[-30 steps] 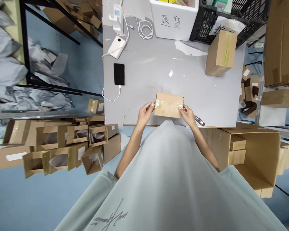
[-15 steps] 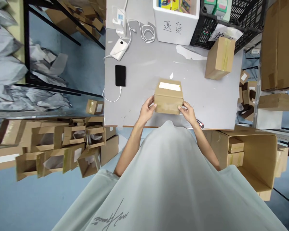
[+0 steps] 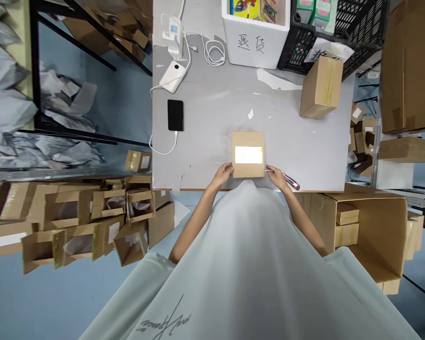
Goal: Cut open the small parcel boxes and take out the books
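Note:
A small brown cardboard box (image 3: 248, 137) lies near the table's front edge, its top face towards me. On that face is a white label (image 3: 248, 155). My left hand (image 3: 223, 174) grips the box's left side, fingers bent against it. At the opposite side, my right hand (image 3: 276, 177) has its fingertips at the box's right edge; how firmly they press cannot be made out. A red and black utility knife (image 3: 292, 182) lies right beside the right hand, partly hidden by it.
A taller taped carton (image 3: 320, 89) stands at the right. Behind are a white bin (image 3: 257, 42) and a black crate (image 3: 293, 52). A phone (image 3: 175, 115), a power bank (image 3: 173, 76) and cables lie left. An open carton (image 3: 371, 198) stands beside the table's front right.
The box has tipped and come closer to me, so its front side no longer shows and its label faces up. Both hands have moved down with it. More of the knife shows.

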### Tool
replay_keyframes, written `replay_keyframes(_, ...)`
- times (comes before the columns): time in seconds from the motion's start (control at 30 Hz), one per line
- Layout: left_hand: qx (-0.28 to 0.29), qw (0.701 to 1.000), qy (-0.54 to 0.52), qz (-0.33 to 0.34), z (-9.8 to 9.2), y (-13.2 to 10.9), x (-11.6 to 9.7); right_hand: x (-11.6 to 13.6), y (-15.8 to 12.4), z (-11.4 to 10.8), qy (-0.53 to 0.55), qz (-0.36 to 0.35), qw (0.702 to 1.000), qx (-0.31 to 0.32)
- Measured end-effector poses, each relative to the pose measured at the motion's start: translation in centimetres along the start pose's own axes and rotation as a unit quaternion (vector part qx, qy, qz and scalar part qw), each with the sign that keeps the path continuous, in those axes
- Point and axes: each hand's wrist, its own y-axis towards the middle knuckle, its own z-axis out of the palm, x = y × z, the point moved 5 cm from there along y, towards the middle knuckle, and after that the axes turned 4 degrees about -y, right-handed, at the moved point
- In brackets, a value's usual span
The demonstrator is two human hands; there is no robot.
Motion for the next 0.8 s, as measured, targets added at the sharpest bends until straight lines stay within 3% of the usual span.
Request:
replay_keyframes(0.13,-0.037,0.999,0.004,0.019,-0.5,2.5,-2.0,1.9,3.5,-0.7,0.015,0.009,1.000,-0.020)
replay_keyframes(0.37,-0.020,0.997,-0.019,0.074,1.7,5.7,-8.1,7.8,7.5,-0.3,0.053,-0.027,0.998,0.000)
replay_keyframes(0.5,-0.046,0.994,-0.024,0.098,1.5,4.6,-10.7,10.0,6.5,-0.7,0.079,-0.036,0.996,-0.017)
replay_keyframes(0.6,-0.046,0.989,-0.031,0.139,1.1,3.0,-11.8,11.1,4.3,-1.6,0.103,-0.090,0.990,-0.044)
replay_keyframes(0.7,-0.041,0.980,-0.036,0.189,1.1,1.2,-12.1,11.1,2.0,-2.2,0.100,-0.130,0.984,-0.065)
replay_keyframes(0.8,-0.058,0.976,-0.003,0.210,1.0,-0.2,-11.3,9.8,0.4,-2.3,0.049,-0.109,0.989,-0.092)
